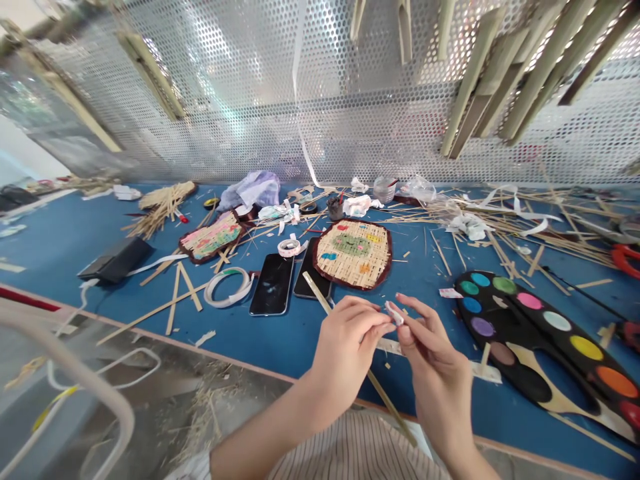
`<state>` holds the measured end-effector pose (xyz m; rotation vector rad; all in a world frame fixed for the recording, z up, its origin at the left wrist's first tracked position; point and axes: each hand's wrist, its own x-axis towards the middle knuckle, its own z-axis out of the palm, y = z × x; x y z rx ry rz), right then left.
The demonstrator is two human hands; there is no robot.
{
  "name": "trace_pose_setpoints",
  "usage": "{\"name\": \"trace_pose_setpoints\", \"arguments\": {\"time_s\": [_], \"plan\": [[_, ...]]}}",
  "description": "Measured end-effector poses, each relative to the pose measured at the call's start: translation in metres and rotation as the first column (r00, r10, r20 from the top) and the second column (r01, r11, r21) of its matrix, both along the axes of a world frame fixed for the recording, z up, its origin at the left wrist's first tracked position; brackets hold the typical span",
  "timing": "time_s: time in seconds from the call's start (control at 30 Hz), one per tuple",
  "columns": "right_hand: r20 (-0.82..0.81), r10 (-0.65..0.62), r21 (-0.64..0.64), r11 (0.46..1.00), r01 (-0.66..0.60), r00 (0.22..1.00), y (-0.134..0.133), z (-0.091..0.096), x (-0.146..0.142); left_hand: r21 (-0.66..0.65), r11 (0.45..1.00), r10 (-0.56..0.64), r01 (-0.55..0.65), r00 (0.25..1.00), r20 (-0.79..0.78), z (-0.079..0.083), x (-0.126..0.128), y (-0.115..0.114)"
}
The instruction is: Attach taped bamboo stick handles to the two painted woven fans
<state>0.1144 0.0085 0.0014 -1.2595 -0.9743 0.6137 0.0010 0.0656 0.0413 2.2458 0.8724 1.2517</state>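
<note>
My left hand [345, 343] and my right hand [433, 360] meet over the front of the table, fingertips pinched on a small crumpled white piece [395, 313]; it looks like paper or tape, but its kind is unclear. A long bamboo strip [383, 393] runs slanting behind my left hand, its lower end over my lap; whether that hand grips it is hidden. Just beyond is a woven bamboo panel [353, 253] with a brown rim and painted patches. Two phones [273, 285] lie left of it, one partly under the panel.
At right lies a black paint palette [545, 327] with several colours. Left are a white tape roll [229, 288], a smaller woven piece [213, 237] and a black case [116, 260]. Bamboo strips and crumpled tissue [470, 227] litter the back, before a perforated metal screen [250, 93].
</note>
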Motion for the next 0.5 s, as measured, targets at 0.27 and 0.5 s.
{"name": "trace_pose_setpoints", "arguments": {"time_s": [0.27,0.5], "plan": [[0.299,-0.109,0.112,0.991,0.078,0.948,0.0004,0.0059,-0.0045,0.019,1.0,0.003,-0.002,0.999,-0.036,-0.0003,0.0016,-0.002],[0.41,-0.164,0.168,0.98,0.103,0.897,0.0024,0.0048,-0.0057,0.022,1.0,0.008,-0.007,0.998,-0.06,-0.0006,0.0034,-0.0021]]}}
